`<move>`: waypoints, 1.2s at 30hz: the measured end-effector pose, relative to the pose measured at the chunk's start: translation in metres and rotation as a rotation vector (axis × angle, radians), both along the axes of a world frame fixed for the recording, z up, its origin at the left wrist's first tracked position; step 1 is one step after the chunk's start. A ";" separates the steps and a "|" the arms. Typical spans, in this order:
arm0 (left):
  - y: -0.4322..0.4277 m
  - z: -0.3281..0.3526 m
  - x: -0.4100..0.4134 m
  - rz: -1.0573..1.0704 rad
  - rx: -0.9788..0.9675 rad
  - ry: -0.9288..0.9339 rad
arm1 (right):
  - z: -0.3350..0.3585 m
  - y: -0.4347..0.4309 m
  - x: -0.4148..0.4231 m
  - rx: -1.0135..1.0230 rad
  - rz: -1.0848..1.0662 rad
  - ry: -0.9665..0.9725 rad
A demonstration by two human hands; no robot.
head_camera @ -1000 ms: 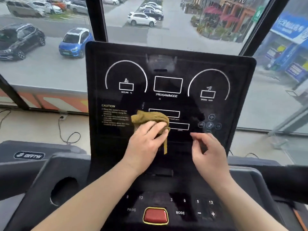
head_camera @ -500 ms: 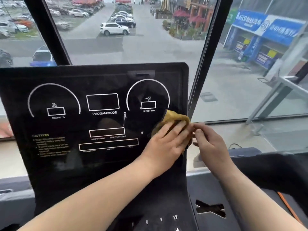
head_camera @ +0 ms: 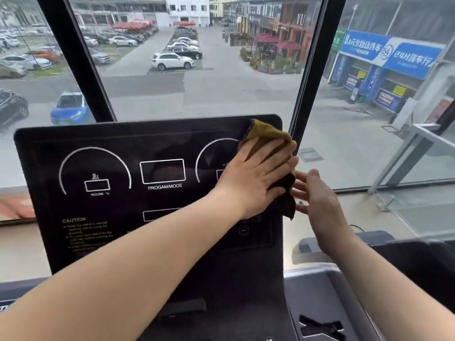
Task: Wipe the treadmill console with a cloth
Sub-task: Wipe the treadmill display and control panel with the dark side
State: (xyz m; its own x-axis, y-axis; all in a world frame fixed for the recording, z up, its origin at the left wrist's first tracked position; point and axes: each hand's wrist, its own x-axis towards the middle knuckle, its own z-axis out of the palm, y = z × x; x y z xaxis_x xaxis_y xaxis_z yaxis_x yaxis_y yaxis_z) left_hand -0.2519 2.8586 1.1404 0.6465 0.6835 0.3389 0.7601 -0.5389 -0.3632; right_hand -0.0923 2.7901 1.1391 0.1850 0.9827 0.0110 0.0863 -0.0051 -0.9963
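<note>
The left grip [head_camera: 256,178], fingers spread flat, presses the ochre cloth [head_camera: 268,134] onto the far right corner of the treadmill console [head_camera: 147,143]. The right grip [head_camera: 317,200], fingers straight, is just beside the cloth's hanging end.

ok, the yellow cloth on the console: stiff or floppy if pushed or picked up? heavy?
Probably floppy: the cloth bunches in folds under the left hand, and its dark lower end droops past the console edge. Likely light, since flat fingers alone pin it to that tilted face. Pushed, it would probably slide and crumple on the glossy surface.
</note>
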 end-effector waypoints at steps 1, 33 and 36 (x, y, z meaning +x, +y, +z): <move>0.004 0.007 -0.003 -0.002 0.012 -0.005 | 0.005 0.000 -0.006 0.020 0.009 -0.007; -0.174 -0.140 -0.370 0.166 -0.217 -0.320 | -0.076 -0.107 -0.302 0.349 0.315 -0.709; -0.204 -0.153 -0.358 0.111 -0.382 -0.391 | -0.093 -0.132 -0.291 0.278 0.324 -0.692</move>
State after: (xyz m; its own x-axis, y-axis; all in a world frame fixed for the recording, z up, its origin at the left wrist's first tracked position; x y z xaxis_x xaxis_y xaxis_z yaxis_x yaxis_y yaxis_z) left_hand -0.6097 2.6542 0.9873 0.4389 0.8618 0.2542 0.8590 -0.4854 0.1629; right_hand -0.3837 2.6582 1.0456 -0.2459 0.9309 0.2700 0.6378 0.3651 -0.6781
